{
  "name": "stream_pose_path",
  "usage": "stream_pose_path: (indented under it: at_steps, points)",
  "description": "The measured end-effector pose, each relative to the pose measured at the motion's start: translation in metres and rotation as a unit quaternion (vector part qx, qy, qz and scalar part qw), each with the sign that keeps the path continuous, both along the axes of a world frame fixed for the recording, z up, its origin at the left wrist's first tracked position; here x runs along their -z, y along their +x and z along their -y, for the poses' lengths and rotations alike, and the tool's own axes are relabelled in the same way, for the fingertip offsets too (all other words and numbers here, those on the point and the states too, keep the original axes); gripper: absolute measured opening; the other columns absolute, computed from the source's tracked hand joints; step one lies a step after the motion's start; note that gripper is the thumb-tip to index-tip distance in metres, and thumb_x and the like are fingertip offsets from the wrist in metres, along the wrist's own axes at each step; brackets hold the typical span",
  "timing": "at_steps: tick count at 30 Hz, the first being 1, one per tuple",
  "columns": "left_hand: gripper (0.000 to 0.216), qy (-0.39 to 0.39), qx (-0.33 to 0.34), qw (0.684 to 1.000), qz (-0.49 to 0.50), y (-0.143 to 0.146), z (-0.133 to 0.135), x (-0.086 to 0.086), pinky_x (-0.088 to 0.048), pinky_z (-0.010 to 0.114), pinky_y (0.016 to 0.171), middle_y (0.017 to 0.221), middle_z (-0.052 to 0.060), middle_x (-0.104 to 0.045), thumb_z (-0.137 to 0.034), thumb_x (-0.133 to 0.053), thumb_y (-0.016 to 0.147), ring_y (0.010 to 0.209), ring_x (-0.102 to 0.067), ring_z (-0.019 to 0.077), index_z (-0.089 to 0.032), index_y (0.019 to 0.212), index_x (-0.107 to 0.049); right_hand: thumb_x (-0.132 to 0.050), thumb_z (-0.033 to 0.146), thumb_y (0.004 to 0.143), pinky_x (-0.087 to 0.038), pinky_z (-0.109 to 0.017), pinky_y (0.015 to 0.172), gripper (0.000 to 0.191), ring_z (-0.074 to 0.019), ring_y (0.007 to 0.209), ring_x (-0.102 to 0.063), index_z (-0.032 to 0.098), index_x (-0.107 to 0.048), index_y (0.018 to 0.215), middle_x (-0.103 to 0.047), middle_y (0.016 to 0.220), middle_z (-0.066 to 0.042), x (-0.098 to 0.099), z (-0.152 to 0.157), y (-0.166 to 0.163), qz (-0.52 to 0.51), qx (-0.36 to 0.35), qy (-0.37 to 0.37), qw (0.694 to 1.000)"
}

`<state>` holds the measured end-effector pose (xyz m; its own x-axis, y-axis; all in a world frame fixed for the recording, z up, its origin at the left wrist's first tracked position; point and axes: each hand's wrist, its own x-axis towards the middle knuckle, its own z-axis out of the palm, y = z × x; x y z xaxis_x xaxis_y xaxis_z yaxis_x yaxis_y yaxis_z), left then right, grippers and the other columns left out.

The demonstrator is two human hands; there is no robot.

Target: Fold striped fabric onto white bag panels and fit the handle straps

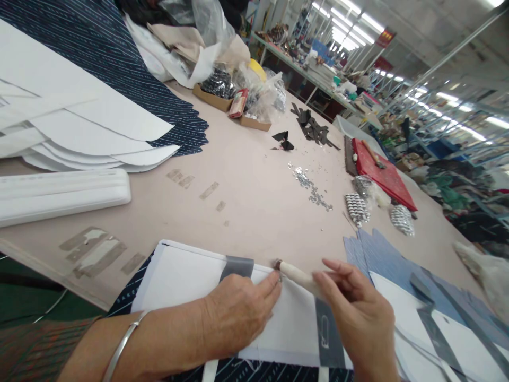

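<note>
My left hand (238, 313) lies flat on a white pattern piece (178, 278) with grey tape strips, which rests on dark striped fabric at the table's near edge. Its fingertips press the paper's far edge. My right hand (360, 318) grips a cream-handled tool (296, 274) whose metal tip touches that edge just beyond my left fingertips. A silver bangle sits on my left wrist.
White pattern sheets (79, 127) and navy striped cloth (119, 58) lie far left, with a white long case (59, 196) beside them. Silver studs (312, 188), stud packets (356, 208), a red mat (382, 172), boxes with bags (246, 101) and blue fabric pieces (382, 254) sit ahead and right.
</note>
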<state>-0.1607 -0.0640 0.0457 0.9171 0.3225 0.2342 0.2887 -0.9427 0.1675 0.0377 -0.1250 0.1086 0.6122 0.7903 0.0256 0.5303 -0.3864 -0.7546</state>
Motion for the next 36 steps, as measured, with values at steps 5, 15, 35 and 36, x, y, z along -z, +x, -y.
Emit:
stream_pose_path:
  at_steps: [5,15,35,36]
  points:
    - [0.04,-0.011,0.003,1.0,0.005,0.002,-0.001,0.0,-0.046,0.035,0.041,0.133,0.011,-0.061,-0.028,-0.047,0.094,0.058,-0.06,0.0167,-0.011,0.128,-0.057,-0.076,0.037,0.077,-0.044,-0.021,0.05,0.024,-0.0083,0.048,-0.053,0.017,-0.063,0.082,-0.056,0.052,0.007,0.022,-0.031,-0.02,-0.206,0.093,0.309,0.924]
    - [0.042,-0.039,-0.006,0.999,-0.014,0.004,-0.001,0.002,-0.051,0.035,0.042,0.14,0.011,-0.056,-0.028,-0.042,0.096,0.063,-0.066,0.0186,-0.01,0.132,-0.053,-0.063,0.04,0.088,-0.025,-0.016,0.032,0.035,-0.0039,0.029,-0.023,0.019,-0.048,0.064,-0.034,0.039,0.014,0.034,-0.06,0.008,-0.548,0.105,0.367,0.744]
    - [0.05,-0.076,-0.003,0.996,-0.039,0.005,0.0,0.005,-0.049,0.034,0.042,0.147,0.014,-0.047,-0.023,-0.043,0.093,0.061,-0.064,0.0169,-0.008,0.14,-0.044,-0.065,0.032,0.085,-0.029,-0.014,0.031,0.026,-0.0036,0.03,-0.025,0.018,-0.053,0.067,-0.039,0.039,0.012,0.061,-0.04,0.017,-0.577,0.125,0.339,0.732]
    - [0.051,-0.082,-0.002,0.996,-0.037,0.005,0.0,0.005,-0.049,0.034,0.043,0.147,0.014,-0.047,-0.022,-0.044,0.092,0.062,-0.064,0.0171,-0.008,0.14,-0.044,-0.064,0.032,0.086,-0.028,-0.014,0.031,0.027,-0.0038,0.03,-0.021,0.018,-0.053,0.067,-0.038,0.039,0.012,0.06,-0.041,0.015,-0.565,0.126,0.341,0.741]
